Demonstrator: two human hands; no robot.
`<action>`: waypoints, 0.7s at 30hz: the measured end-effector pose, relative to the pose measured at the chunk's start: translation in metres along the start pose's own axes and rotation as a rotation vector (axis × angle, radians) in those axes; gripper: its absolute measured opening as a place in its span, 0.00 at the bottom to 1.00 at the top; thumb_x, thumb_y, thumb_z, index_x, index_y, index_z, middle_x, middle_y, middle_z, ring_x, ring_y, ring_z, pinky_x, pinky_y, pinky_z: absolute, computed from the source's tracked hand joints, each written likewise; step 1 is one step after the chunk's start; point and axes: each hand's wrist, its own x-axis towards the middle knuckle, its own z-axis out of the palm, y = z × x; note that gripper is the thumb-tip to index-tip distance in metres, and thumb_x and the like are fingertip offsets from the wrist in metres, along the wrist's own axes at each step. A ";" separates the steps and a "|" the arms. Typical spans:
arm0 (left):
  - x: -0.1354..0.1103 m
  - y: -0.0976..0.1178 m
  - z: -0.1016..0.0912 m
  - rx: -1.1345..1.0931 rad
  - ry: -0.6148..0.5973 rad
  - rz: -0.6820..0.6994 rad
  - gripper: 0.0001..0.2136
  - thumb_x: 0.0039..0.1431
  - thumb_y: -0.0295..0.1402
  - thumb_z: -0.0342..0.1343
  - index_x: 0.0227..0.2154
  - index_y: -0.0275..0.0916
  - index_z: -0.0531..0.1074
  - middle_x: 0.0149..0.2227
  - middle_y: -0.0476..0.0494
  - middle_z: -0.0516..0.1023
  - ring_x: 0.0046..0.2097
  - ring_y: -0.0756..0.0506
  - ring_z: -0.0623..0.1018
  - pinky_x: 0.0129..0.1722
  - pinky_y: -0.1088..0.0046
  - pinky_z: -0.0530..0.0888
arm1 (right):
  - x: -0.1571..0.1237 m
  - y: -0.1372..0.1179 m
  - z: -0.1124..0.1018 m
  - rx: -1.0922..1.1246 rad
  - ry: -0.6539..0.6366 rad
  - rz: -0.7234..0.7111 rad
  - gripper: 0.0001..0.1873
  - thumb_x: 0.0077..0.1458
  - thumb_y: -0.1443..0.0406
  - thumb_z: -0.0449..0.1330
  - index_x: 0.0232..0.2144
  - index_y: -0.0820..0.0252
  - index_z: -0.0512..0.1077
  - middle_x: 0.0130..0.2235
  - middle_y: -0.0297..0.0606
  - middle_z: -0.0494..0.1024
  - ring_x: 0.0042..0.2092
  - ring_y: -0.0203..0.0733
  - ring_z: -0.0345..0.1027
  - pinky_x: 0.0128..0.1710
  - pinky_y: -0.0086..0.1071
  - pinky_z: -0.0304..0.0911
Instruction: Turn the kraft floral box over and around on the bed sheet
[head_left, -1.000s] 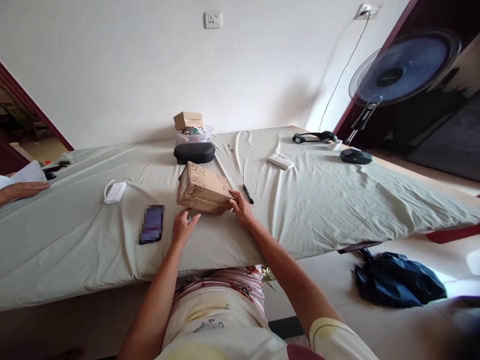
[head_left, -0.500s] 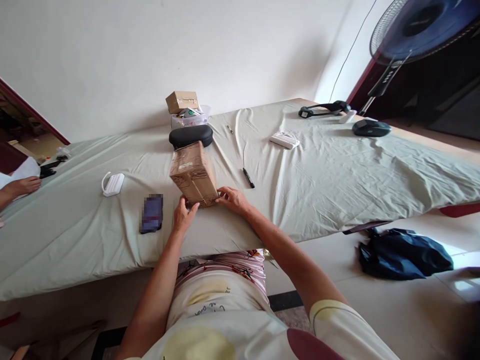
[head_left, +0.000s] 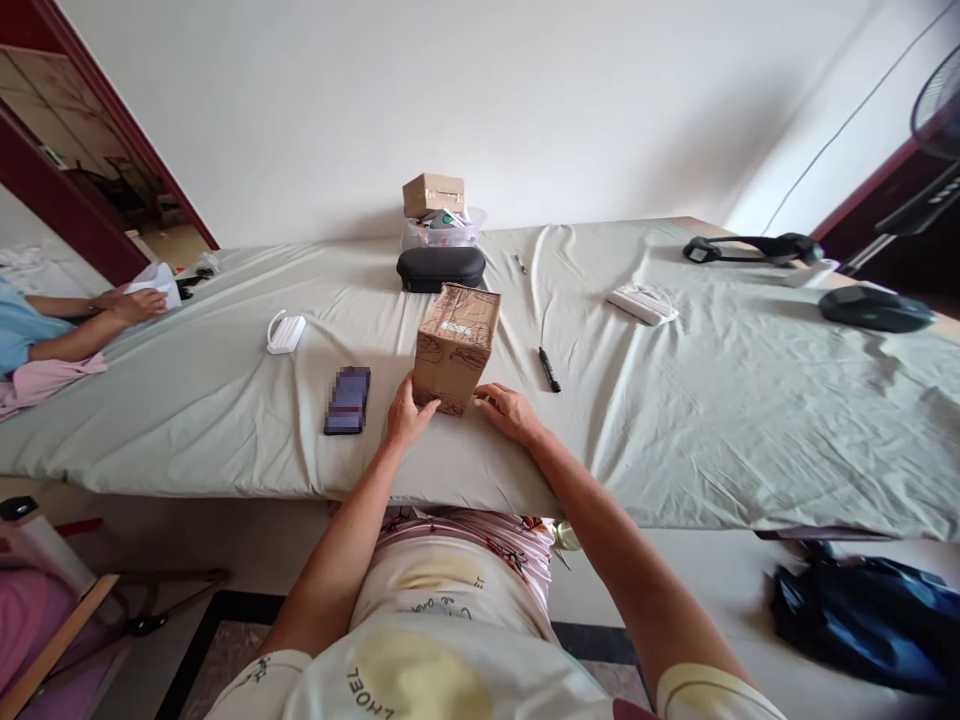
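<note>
A brown cardboard box with black scribbled lines and a pale label stands upright on the cloth-covered table in front of me. My left hand grips its lower left corner, the thumb along the front bottom edge and the other fingers partly hidden by the side. At the lower right corner, my right hand has its bent fingertips against the box. To the left lies a phone with a blurred screen. A black marker pen rests to the right of the box.
Behind the box sit a black hard case and a plastic basket topped by a smaller carton. White power strips lie on both sides. A headset-like black device is far right. A co-worker's hands hold something white at left.
The box has been turned, so its front face now points more squarely at me. Both hands stay at its base. My view has shifted left, showing more of the co-worker.
</note>
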 end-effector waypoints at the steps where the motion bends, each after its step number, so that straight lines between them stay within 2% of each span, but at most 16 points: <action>1: 0.000 0.001 -0.001 -0.015 0.020 0.009 0.34 0.54 0.33 0.67 0.63 0.40 0.62 0.61 0.32 0.74 0.61 0.36 0.75 0.60 0.56 0.74 | 0.000 0.002 0.000 0.022 0.021 0.018 0.20 0.68 0.50 0.52 0.48 0.57 0.74 0.42 0.44 0.80 0.36 0.45 0.75 0.41 0.38 0.71; 4: 0.000 0.004 -0.004 -0.027 0.105 0.067 0.32 0.55 0.33 0.65 0.62 0.41 0.63 0.60 0.32 0.74 0.60 0.37 0.75 0.61 0.57 0.73 | 0.000 0.009 -0.003 0.076 0.132 0.108 0.23 0.66 0.47 0.51 0.48 0.57 0.73 0.39 0.43 0.80 0.34 0.45 0.74 0.39 0.39 0.71; 7: 0.002 0.006 -0.009 0.004 0.176 0.198 0.29 0.56 0.33 0.64 0.61 0.41 0.64 0.59 0.33 0.73 0.62 0.37 0.73 0.63 0.55 0.70 | -0.002 0.018 -0.010 0.127 0.336 0.239 0.25 0.66 0.45 0.49 0.45 0.56 0.73 0.32 0.39 0.78 0.31 0.45 0.72 0.35 0.40 0.70; 10: 0.003 0.009 -0.011 0.037 0.191 0.336 0.27 0.59 0.32 0.61 0.61 0.41 0.64 0.61 0.33 0.72 0.64 0.37 0.71 0.66 0.53 0.67 | -0.003 0.023 -0.019 0.213 0.578 0.303 0.28 0.66 0.43 0.46 0.49 0.55 0.71 0.36 0.39 0.78 0.34 0.45 0.73 0.36 0.39 0.70; 12: 0.003 0.011 -0.010 0.061 0.169 0.375 0.26 0.60 0.31 0.59 0.61 0.42 0.65 0.63 0.33 0.70 0.66 0.38 0.69 0.68 0.52 0.65 | -0.004 0.023 -0.025 0.266 0.671 0.298 0.29 0.67 0.43 0.44 0.48 0.56 0.72 0.40 0.42 0.79 0.40 0.46 0.74 0.41 0.41 0.70; 17: 0.001 0.010 -0.006 0.059 0.112 0.306 0.25 0.63 0.32 0.58 0.63 0.45 0.65 0.70 0.37 0.59 0.72 0.37 0.61 0.71 0.52 0.62 | -0.004 0.021 -0.031 0.199 0.668 0.345 0.29 0.65 0.41 0.47 0.42 0.57 0.73 0.41 0.42 0.78 0.45 0.49 0.72 0.49 0.45 0.67; 21: 0.000 0.006 -0.003 -0.067 0.064 0.190 0.32 0.64 0.30 0.55 0.70 0.47 0.54 0.71 0.38 0.59 0.72 0.39 0.62 0.69 0.56 0.65 | -0.003 0.025 -0.027 0.141 0.569 0.379 0.28 0.60 0.42 0.52 0.39 0.59 0.74 0.38 0.43 0.78 0.41 0.49 0.71 0.44 0.42 0.67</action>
